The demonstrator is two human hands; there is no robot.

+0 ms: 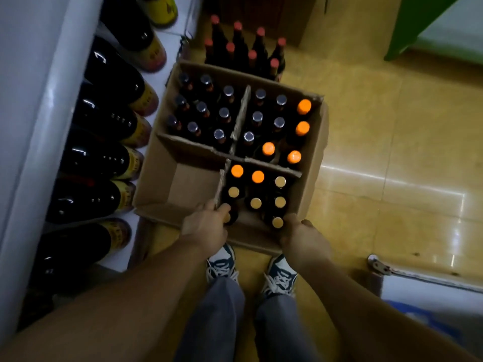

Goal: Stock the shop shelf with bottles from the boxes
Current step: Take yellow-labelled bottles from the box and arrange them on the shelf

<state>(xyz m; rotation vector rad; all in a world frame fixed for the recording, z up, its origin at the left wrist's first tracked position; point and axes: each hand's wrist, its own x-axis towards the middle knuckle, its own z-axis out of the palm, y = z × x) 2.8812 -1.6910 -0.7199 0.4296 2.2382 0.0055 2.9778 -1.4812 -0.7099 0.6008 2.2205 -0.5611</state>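
A cardboard box (313,178) with cross dividers sits on the floor in front of my feet. Its far compartments hold dark bottles with silver caps (224,112). Orange-capped bottles (303,107) stand at its right and centre, gold-capped ones (280,202) in the near right compartment. The near left compartment is empty. My left hand (206,226) grips the near wall by the divider, thumb inside. My right hand (303,237) grips the box's near right corner. The white shelf (31,126) on the left carries a row of large dark bottles (104,116) with yellow labels.
Several red-capped bottles (251,52) stand in a pack on the floor beyond the box. Yellow tiled floor (392,126) stretches to the right. A green object (413,24) sits at the top right, a white unit (431,286) at the lower right. My shoes (222,265) touch the box's near side.
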